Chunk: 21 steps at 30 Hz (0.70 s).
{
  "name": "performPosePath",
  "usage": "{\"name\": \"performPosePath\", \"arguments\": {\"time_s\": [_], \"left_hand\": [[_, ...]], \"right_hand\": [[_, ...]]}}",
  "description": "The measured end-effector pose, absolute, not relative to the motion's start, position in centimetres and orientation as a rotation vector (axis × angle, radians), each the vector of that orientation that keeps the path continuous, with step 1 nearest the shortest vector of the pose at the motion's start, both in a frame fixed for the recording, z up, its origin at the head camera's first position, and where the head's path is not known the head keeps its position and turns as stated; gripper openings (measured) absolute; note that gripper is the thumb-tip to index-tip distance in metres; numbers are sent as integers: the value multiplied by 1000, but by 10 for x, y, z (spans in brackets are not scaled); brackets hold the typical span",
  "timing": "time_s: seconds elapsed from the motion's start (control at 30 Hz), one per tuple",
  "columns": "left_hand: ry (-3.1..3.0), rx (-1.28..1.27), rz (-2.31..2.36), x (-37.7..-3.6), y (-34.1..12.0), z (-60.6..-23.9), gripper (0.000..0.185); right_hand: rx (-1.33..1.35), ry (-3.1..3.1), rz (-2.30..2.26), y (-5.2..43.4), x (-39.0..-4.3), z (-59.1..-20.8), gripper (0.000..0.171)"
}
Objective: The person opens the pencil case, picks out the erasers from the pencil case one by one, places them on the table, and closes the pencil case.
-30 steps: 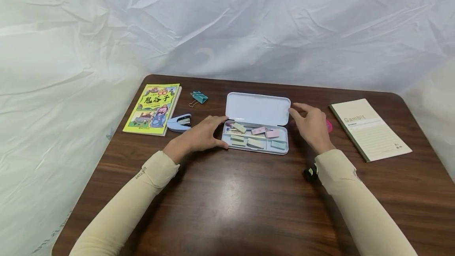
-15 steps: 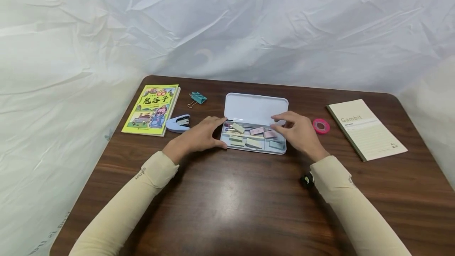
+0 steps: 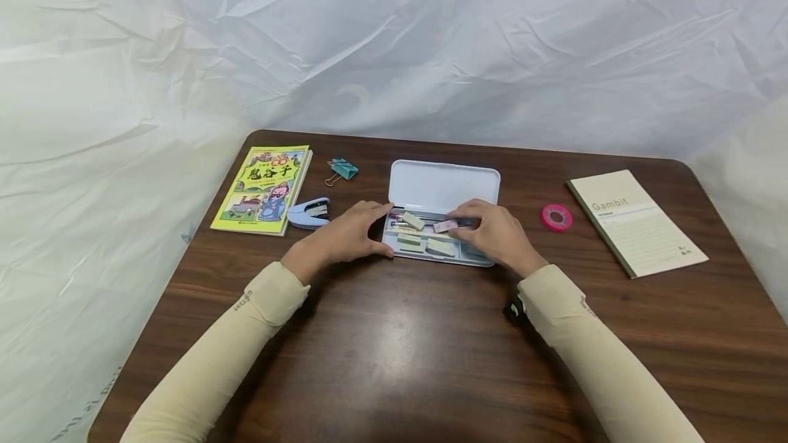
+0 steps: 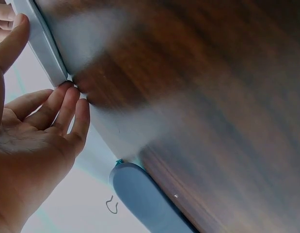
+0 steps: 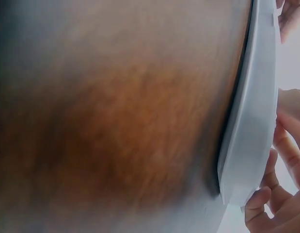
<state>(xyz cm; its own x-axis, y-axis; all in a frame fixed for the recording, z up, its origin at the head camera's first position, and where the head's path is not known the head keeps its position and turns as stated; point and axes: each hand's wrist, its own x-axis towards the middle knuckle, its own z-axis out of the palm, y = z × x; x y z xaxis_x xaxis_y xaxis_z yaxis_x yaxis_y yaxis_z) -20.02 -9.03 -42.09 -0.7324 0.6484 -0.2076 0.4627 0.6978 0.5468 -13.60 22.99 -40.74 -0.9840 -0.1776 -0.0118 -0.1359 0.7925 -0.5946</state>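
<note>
While left hand steadies case, right hand pinches pen.

My head camera looks down across the table; both wrist cameras sit close, sharing the pencil case edge.

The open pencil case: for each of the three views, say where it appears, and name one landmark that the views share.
Head: the open pencil case lies at table centre, lid up, between both hands.
Left wrist: only its pale edge shows, top left, with the left hand touching its corner.
Right wrist: its side wall runs down the right edge, beside the right hand.
Shared landmark: the dark wooden table, under the case in all three views.
</note>
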Motion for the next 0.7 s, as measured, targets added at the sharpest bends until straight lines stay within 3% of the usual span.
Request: {"name": "performPosePath", "arguments": {"time_s": [0.53, 0.7], "left_hand": [[2528, 846, 650, -189, -88, -403, 101], [2525, 853, 671, -194, -89, -412, 102]], "right_hand": [[-269, 2946, -941, 226, -139, -411, 23], [-258, 2947, -954, 225, -139, -411, 22]]}}
